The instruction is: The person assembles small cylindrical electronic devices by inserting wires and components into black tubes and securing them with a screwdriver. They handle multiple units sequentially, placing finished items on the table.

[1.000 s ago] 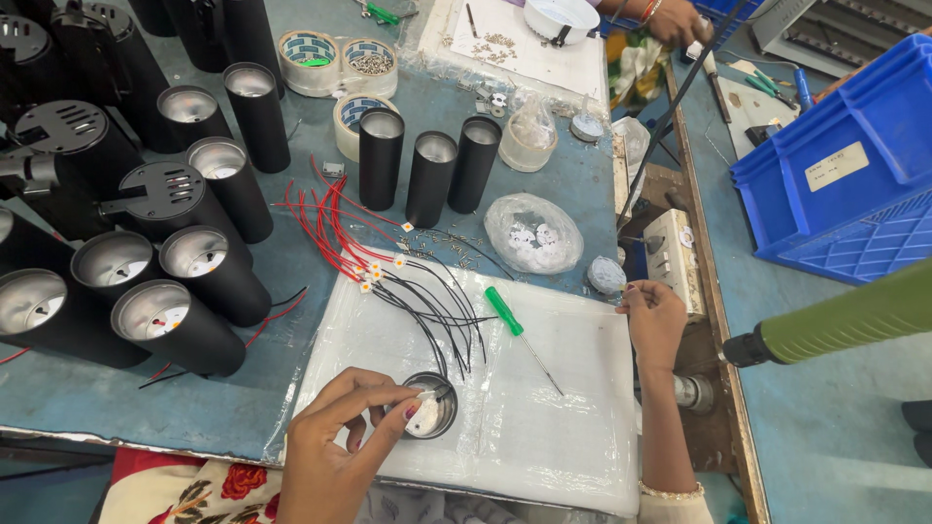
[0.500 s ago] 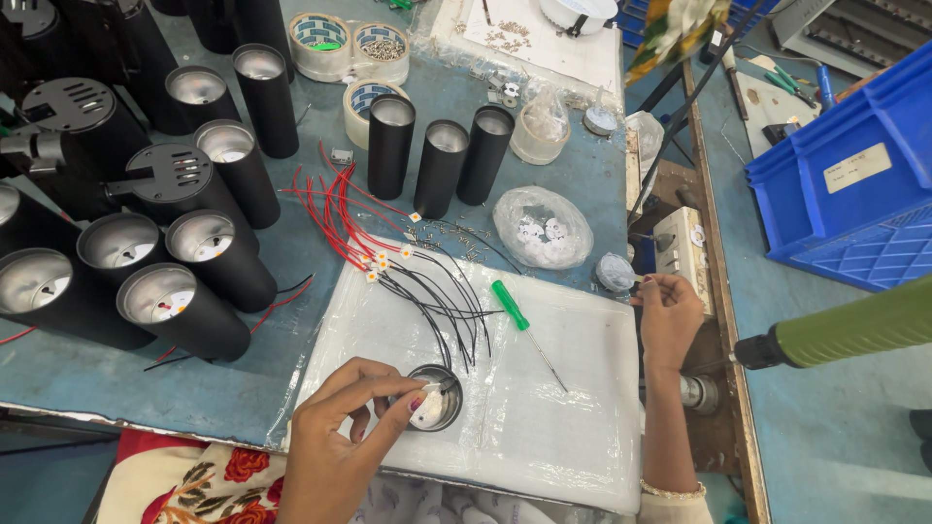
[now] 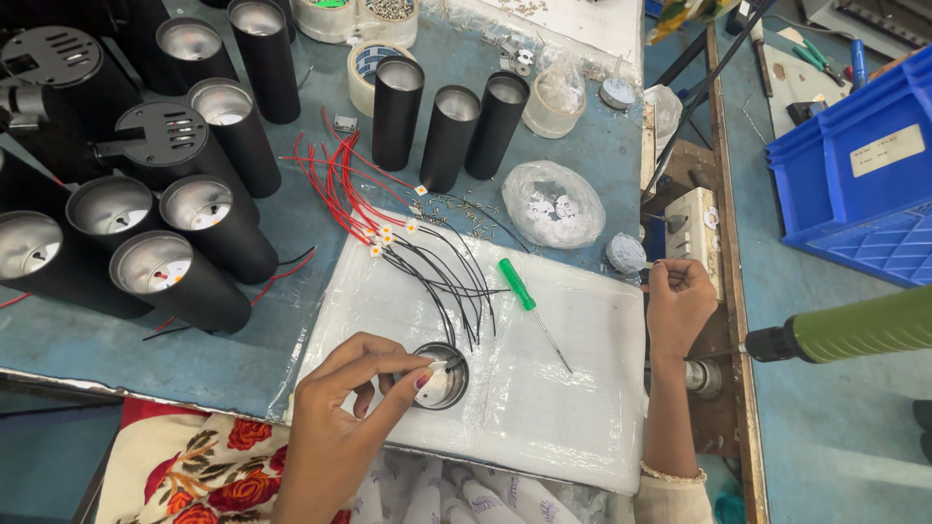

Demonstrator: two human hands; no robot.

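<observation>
Left hand (image 3: 345, 408) stays pinched on the round metal cup (image 3: 439, 376), as 1 second ago.
Fingers close together at its rim, the cup resting on the white foam sheet (image 3: 573, 388). My right hand (image 3: 680, 296) is curled shut at the sheet's right edge, barely shifted; what it holds I cannot tell. Clear bag (image 3: 553, 204) holds small white discs.

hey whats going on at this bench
A person sits at a blue worktable. Their left hand pinches at a small round metal cup on a white foam sheet, while the right hand is closed at the table's edge. Red and black wires and a green screwdriver lie nearby.
</observation>
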